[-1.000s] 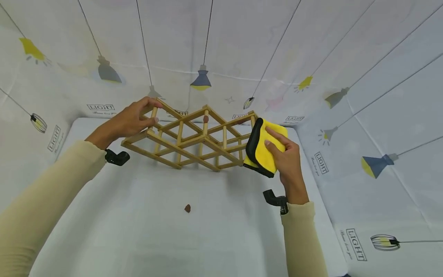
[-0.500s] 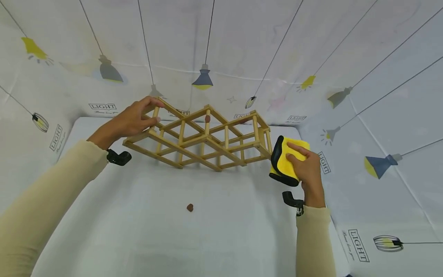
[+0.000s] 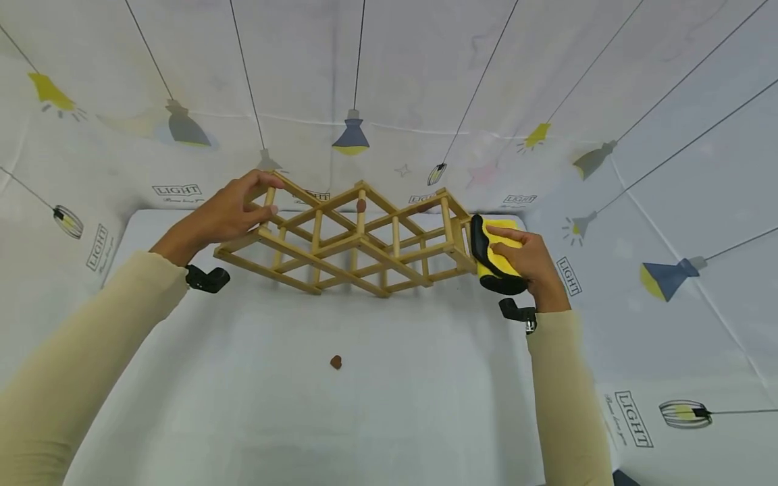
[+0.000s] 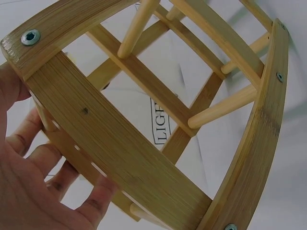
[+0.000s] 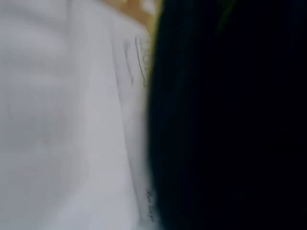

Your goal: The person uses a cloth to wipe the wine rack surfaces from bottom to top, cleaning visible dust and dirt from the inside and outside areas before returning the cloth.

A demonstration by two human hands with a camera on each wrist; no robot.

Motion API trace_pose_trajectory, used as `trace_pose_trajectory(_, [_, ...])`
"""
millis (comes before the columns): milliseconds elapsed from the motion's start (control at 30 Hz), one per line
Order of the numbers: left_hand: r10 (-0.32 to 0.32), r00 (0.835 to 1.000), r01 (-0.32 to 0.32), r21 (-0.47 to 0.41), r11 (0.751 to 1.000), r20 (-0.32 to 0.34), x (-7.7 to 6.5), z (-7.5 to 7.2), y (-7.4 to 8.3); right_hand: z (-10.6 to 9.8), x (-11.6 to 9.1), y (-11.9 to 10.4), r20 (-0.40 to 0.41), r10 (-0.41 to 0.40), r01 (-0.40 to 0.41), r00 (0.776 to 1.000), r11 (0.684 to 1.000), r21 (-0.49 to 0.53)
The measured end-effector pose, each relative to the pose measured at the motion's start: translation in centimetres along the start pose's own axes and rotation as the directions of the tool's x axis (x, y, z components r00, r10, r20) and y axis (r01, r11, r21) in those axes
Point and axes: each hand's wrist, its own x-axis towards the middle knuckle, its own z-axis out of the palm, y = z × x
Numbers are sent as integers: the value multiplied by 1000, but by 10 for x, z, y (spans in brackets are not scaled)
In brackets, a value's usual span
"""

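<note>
A slatted wooden wine rack (image 3: 358, 243) of crossed bars and round dowels stands at the back of the white table. My left hand (image 3: 234, 208) grips its upper left end, thumb and fingers around the top bar. In the left wrist view, fingers (image 4: 45, 158) curl at the edge of the rack's end slat (image 4: 120, 143). My right hand (image 3: 527, 260) holds a folded yellow cloth (image 3: 504, 260) with black edging at the rack's right end. The cloth's dark edging (image 5: 230, 120) fills much of the right wrist view, hiding the hand there. A brown smudge (image 3: 361, 205) marks a middle dowel.
A small brown piece (image 3: 336, 362) lies on the white tabletop (image 3: 292, 418) in front of the rack. Behind and at the sides stand white walls (image 3: 401, 81) printed with hanging lamps.
My right hand has carried the cloth off the rack's right end, out to the right, then back up against that end. The left hand keeps its grip on the rack.
</note>
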Motion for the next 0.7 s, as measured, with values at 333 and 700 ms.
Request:
trace_pose_trajectory(333, [-16, 1000, 16, 8, 1000, 2, -1, -2, 3, -10, -8, -51, -130, -194, 233, 972, 855, 464])
trace_pose_trajectory(700, [-29, 999, 29, -3, 1000, 14, 0, 0, 5, 22, 30, -66, 89, -125, 105, 988, 974, 200])
